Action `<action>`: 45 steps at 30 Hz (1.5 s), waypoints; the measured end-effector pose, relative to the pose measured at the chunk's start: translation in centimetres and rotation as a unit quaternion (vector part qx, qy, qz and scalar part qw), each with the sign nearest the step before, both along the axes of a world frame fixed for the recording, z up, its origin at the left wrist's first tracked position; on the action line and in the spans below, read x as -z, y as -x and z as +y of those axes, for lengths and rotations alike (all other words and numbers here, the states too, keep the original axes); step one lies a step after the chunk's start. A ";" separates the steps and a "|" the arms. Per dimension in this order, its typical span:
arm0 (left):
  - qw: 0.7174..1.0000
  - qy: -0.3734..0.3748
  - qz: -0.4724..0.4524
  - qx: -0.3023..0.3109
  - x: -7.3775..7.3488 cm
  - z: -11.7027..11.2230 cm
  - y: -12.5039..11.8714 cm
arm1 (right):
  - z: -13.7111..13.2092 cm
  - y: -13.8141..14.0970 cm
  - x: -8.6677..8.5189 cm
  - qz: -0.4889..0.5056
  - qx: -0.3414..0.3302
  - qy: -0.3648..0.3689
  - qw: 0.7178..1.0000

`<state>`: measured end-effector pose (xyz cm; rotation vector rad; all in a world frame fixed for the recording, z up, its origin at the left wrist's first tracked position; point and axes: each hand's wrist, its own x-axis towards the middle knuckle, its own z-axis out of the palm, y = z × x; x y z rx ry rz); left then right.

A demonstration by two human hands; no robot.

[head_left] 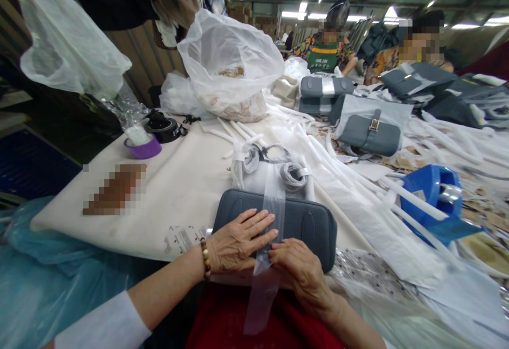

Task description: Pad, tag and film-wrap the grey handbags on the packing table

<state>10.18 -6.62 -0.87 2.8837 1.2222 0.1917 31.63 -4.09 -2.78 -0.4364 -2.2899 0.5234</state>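
A dark grey-blue handbag (296,219) lies at the table's near edge, its seamed bottom turned toward me. Across its middle runs a translucent plastic strip (274,195), whose loose end hangs down over the edge. My left hand (240,237) rests flat on the bag with fingers stretched, the fingertips reaching the strip. Curled at the strip's right side, my right hand (300,264) pinches its edge low on the bag. Beyond the bag lie its wrapped strap coils (294,175) in clear film.
A large plastic bag (230,68) stands at the back. Left are a purple tape roll (143,146) and a black tape roll (165,129). A blue tape dispenser (431,195) sits right, among white foam tubes. Another grey bag (369,131) lies farther back; two people work beyond.
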 end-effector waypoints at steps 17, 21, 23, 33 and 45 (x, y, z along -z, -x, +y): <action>0.992 0.069 -0.040 -0.098 -3.4 1.5 -1.3 | 0.2 -0.3 0.9 0.008 -0.049 -0.020 0.999; 0.991 0.082 0.008 -0.101 -4.1 2.4 -2.0 | 0.2 -0.3 0.9 0.004 -0.052 -0.031 0.998; 0.991 0.086 0.025 -0.102 -4.2 2.6 -2.1 | 0.2 -0.3 0.7 -0.003 -0.057 -0.046 0.997; 0.987 0.088 0.065 -0.118 -4.3 2.7 -2.8 | -4.6 -3.8 3.0 -0.089 0.021 -0.201 0.975; 0.980 0.097 0.107 -0.134 -4.5 2.5 -4.1 | -6.7 -1.6 2.4 -0.043 0.008 -0.184 0.982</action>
